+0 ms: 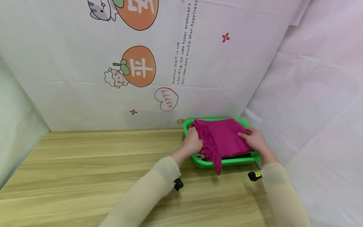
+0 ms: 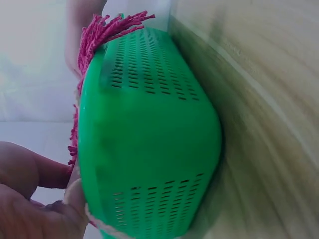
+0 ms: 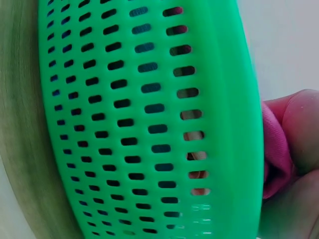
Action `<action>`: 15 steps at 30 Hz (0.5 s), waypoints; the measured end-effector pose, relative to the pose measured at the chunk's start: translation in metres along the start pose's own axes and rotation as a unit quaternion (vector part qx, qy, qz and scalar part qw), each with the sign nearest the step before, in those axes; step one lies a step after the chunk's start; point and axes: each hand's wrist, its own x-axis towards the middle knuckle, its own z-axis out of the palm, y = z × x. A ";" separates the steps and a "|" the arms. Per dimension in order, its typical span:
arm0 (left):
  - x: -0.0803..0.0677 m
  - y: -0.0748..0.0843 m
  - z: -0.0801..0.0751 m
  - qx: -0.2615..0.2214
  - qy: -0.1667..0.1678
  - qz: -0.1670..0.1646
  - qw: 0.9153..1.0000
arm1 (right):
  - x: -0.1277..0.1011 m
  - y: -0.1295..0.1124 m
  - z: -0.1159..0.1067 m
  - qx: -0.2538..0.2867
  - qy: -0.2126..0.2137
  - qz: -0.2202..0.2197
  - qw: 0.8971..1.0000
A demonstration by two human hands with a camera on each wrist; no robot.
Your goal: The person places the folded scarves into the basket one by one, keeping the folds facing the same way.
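A folded magenta scarf (image 1: 224,137) with a fringe lies on top of a green slotted basket (image 1: 227,161) at the table's back right corner. Some fringe hangs over the basket's front rim. My left hand (image 1: 196,142) grips the scarf's left, fringed edge with curled fingers. My right hand (image 1: 247,137) holds the right edge, fingers on top. In the left wrist view the basket wall (image 2: 149,139) fills the frame, with the fringe (image 2: 99,35) at its rim and my fingers (image 2: 35,199) beside it. In the right wrist view, scarf cloth (image 3: 276,149) is pinched between my fingers (image 3: 301,112) beside the basket (image 3: 139,119).
The wooden table (image 1: 85,170) stretches to the left and front of the basket. White cloth walls close it in at the back, left and right; the back one (image 1: 139,66) carries cartoon prints. Patterned cloth (image 1: 200,155) shows inside the basket under the scarf.
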 end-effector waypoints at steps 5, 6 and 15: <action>-0.001 0.012 -0.001 0.106 0.036 0.018 0.994 | -0.002 -0.006 -0.004 -0.026 0.000 0.001 1.000; -0.001 0.015 -0.001 0.128 0.047 0.019 0.990 | -0.003 -0.008 -0.005 -0.031 0.000 0.002 1.000; 0.004 0.025 0.010 0.314 0.061 0.101 0.942 | 0.002 -0.029 -0.001 -0.072 0.015 -0.051 0.996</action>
